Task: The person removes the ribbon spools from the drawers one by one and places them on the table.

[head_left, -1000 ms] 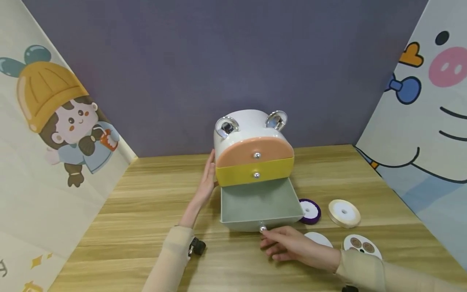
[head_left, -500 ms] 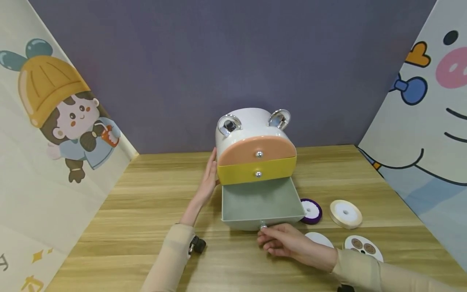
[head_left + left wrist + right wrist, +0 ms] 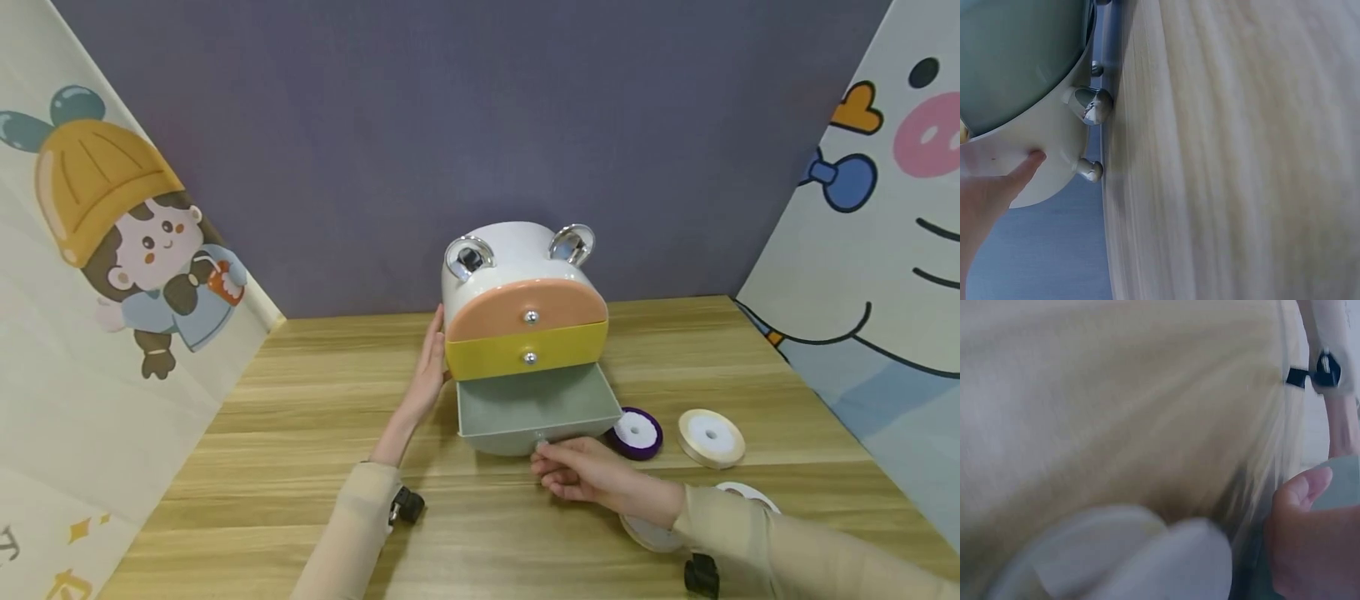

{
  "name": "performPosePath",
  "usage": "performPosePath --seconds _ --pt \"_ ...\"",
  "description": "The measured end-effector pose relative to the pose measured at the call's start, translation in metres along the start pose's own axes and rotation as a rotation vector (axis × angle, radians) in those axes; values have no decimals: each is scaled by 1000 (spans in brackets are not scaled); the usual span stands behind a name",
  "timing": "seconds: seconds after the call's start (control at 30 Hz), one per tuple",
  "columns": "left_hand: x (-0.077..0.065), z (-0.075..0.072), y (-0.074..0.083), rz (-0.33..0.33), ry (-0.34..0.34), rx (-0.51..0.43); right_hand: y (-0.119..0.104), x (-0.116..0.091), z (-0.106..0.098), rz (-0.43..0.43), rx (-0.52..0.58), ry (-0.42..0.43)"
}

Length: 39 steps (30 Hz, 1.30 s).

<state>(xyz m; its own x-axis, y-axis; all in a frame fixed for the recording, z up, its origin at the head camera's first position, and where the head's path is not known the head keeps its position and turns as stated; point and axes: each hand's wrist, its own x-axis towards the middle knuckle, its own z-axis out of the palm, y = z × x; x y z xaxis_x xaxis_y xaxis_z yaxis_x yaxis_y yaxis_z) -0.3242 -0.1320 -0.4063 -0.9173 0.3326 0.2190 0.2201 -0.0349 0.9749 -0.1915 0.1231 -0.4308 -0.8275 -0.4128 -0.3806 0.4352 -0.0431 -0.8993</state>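
Observation:
A small chest of drawers point(image 3: 517, 248) with a white shell and silver ears stands at the back of the table. Its rounded orange drawer point(image 3: 487, 315) and yellow drawer point(image 3: 483, 360) are closed, while the grey-green bottom drawer point(image 3: 495, 443) sticks out, its inside bare. My left hand point(image 3: 424, 383) lies along the chest's left side, fingers extended. In the left wrist view, a finger presses the white shell point(image 3: 1054, 169) near its silver feet point(image 3: 1094, 107). My right hand point(image 3: 592, 477) pinches the bottom drawer's knob point(image 3: 542, 443) between thumb and finger; the fingertips partly cover it.
Right of the drawer lie a purple ribbon spool point(image 3: 636, 433) and a cream ribbon spool point(image 3: 711, 437). Two more spools are partly hidden by my right forearm, including a pale spool point(image 3: 648, 535). A grey-purple wall point(image 3: 375, 167) rises behind the wooden table point(image 3: 300, 433).
The bottom drawer has slid a little inward, with my right hand moving forward on its knob. My left hand stays on the chest's side.

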Motion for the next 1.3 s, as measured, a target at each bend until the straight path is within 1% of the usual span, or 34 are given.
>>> performPosePath --seconds 0.2,0.33,0.6,0.7,0.9,1.17,1.3 --pt "-4 2 -1 -25 -3 -6 -8 11 -7 3 5 -8" --pt "-4 3 -5 -14 2 -24 -10 19 -8 -5 10 -3" --pt "5 -3 -26 6 19 -10 -15 28 -13 1 -5 13" --pt "6 -4 -29 19 26 -9 -18 32 -14 0 -13 25" --pt "6 -4 -30 32 26 -8 -22 40 -17 -12 -27 27" --pt "7 -3 -27 13 35 8 -29 51 -19 -42 -32 13" --pt "7 -3 -26 5 34 -4 -32 56 -20 -53 -31 20"
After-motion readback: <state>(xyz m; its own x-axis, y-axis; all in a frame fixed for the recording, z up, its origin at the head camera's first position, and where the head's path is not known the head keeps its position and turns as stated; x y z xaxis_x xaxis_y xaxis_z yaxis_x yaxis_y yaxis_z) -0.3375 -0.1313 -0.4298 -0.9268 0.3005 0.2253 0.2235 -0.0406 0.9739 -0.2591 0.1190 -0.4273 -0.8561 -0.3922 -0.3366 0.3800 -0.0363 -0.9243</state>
